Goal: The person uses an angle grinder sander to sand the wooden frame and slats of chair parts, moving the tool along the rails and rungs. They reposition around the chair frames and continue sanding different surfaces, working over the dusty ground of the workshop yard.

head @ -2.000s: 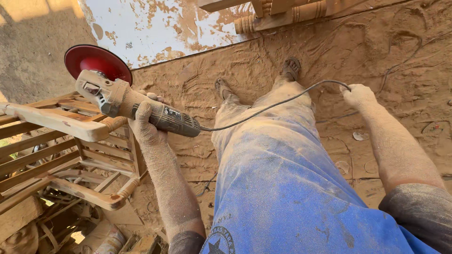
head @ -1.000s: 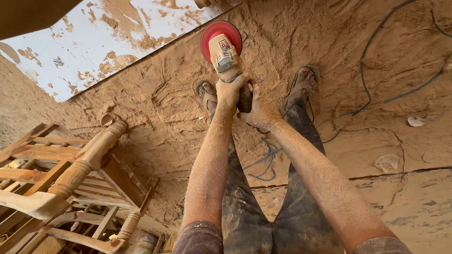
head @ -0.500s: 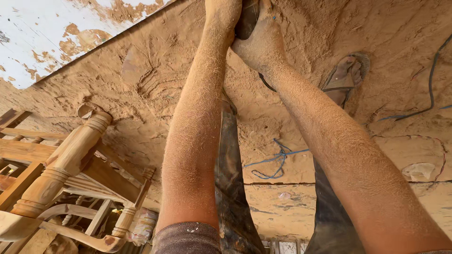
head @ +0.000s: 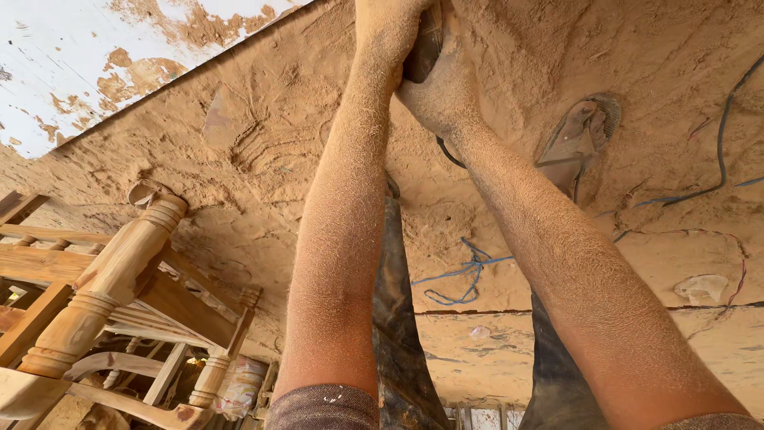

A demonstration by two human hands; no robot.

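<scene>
Sawdust-covered sandy floor (head: 263, 159) fills the view, with a white, flaking painted wall (head: 72, 56) at its upper left edge. Both dust-coated arms stretch up to the top edge, where the left hand (head: 390, 32) and right hand (head: 442, 87) are clenched around a dark tool body (head: 423, 48), mostly out of view. Turned pale wooden furniture (head: 111, 279) crowds the lower left corner; blue cords (head: 461, 275) lie loose on the floor between the legs, near a dusty shoe (head: 577, 143).

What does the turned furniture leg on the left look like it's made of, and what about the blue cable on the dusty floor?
The turned furniture leg looks like bare, unfinished pale wood: visible grain, lathe-cut rings, no gloss or paint. The blue cable seems plastic-sheathed flexible wire, judging by its smooth coloured skin and loose loops; it lies on sawdust-covered ground.
</scene>
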